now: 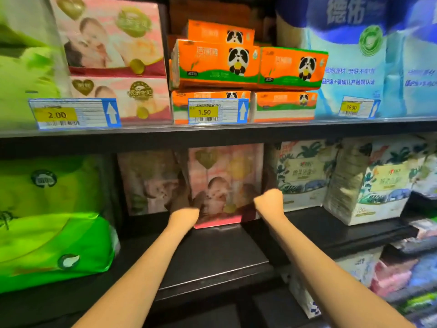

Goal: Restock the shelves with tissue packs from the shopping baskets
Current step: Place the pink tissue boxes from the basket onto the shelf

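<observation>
Head view, near to far: my left hand [186,210] and right hand [269,201] grip a pink pack [225,183], upright on the dark shelf [212,252]; behind it, another pink pack [151,183]; above, orange packs [217,62].

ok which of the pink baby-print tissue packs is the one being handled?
The pink pack on the lower shelf, standing upright between left hand and right hand. The others sit untouched: one beside it, two stacked above.
</observation>
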Motion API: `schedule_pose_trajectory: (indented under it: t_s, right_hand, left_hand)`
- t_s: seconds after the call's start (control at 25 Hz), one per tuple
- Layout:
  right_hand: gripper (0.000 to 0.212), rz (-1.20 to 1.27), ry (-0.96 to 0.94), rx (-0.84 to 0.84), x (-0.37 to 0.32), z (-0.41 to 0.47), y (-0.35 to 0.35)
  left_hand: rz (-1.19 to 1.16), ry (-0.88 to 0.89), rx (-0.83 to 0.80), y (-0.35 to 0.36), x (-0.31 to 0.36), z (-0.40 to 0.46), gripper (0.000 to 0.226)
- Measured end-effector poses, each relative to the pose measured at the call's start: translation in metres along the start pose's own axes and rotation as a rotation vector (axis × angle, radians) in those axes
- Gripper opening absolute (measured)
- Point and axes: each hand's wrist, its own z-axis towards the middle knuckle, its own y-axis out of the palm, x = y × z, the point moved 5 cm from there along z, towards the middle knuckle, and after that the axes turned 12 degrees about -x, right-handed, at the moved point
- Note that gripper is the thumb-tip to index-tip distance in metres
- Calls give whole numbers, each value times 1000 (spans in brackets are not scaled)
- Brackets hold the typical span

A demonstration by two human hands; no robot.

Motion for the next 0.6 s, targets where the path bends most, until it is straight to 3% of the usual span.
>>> schedule_pose_trajectory:
  t_s: [0.08,0.24,0.28,0.36,0.44,0.6]
  right_hand:
    - [19,12,-18,-9,-3,7,0]
    - [46,-213,-190,93,4,33,14]
    - [46,-257,-206,106,1,29,16]
    - [22,-314,-123,55,-3,12,13]
    - [27,-395,-53,-124,-1,4,22]
    - [39,-354,-16,-138,4,6,15]
  left_hand:
    - [-83,22,12,4,5,7,61]
    - [-65,60,12,6,8,15,59]
    - [-47,86,9,6,8,16,59]
    - [-12,95,-6,6,6,18,62]
    - [52,79,-15,7,8,18,64]
    - [169,52,-96,8,6,12,62]
